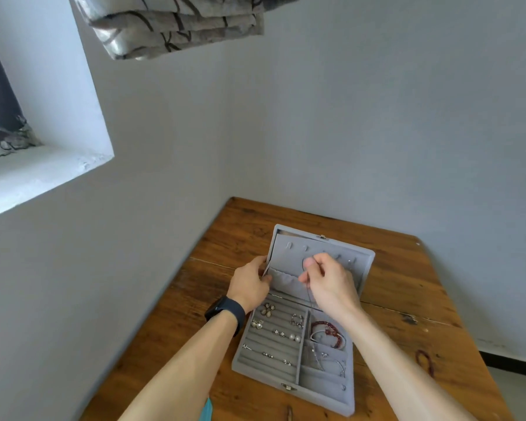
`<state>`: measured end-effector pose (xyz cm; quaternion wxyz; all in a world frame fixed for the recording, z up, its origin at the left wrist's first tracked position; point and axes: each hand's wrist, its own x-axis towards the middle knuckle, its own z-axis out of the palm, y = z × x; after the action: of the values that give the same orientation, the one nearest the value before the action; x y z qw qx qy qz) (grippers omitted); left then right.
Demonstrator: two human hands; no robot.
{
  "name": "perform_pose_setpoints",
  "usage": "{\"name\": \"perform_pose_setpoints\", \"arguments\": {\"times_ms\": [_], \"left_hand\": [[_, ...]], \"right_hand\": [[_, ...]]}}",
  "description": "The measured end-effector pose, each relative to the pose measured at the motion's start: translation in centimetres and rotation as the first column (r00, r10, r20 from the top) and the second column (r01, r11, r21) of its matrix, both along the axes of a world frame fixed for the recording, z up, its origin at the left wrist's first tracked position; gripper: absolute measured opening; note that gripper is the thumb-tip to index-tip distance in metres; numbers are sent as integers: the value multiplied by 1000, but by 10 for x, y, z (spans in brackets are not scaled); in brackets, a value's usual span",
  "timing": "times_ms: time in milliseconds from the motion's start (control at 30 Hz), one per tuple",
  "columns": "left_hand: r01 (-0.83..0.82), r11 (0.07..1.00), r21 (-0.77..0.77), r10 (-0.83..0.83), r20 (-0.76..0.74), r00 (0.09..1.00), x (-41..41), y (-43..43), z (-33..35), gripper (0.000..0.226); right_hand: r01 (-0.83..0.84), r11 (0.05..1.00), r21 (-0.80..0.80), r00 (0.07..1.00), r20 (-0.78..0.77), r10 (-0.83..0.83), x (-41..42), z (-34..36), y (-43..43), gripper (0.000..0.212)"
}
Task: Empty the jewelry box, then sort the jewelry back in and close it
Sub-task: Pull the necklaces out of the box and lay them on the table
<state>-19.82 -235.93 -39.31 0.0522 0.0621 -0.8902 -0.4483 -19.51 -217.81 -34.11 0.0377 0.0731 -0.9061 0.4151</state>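
Note:
A grey velvet jewelry box (pixel 240 367) lies open on the wooden table (pixel 407 284), its lid (pixel 292 256) standing up at the far side. My left hand (pixel 249 282) grips the lid's left edge. My right hand (pixel 328 282) pinches a thin silver necklace chain (pixel 309 294) in front of the lid's hooks; the chain hangs down toward the tray. Several earrings (pixel 278 332) sit in the left ring rows. A dark red bead bracelet (pixel 331 329) and silver bangles lie in the right compartments.
Another red bead bracelet (pixel 424 361) lies on the table at the right, near its edge. A small object (pixel 289 413) lies at the front edge. Walls close in behind and to the left of the table; a window sill (pixel 43 174) is upper left.

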Motion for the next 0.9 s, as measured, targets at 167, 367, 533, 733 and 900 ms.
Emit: {"name": "perform_pose_setpoints", "arguments": {"times_ms": [167,367,533,733,900], "left_hand": [[-28,999,-24,31,112,993,16,1,11,60],[-64,995,75,66,-20,998,67,11,65,88],[351,924,154,-342,-84,936,127,43,124,73],[450,866,216,-449,-57,892,186,81,121,25],[336,788,515,-362,-53,931,207,84,84,21]], "right_hand": [[-39,995,-88,997,-67,33,13,61,9,21],[-161,987,20,985,-53,162,53,125,31,18],[-227,973,52,973,-37,229,111,141,60,18],[-259,966,-17,966,21,259,178,114,98,21],[-154,985,-75,975,148,164,222,65,153,32]]}}
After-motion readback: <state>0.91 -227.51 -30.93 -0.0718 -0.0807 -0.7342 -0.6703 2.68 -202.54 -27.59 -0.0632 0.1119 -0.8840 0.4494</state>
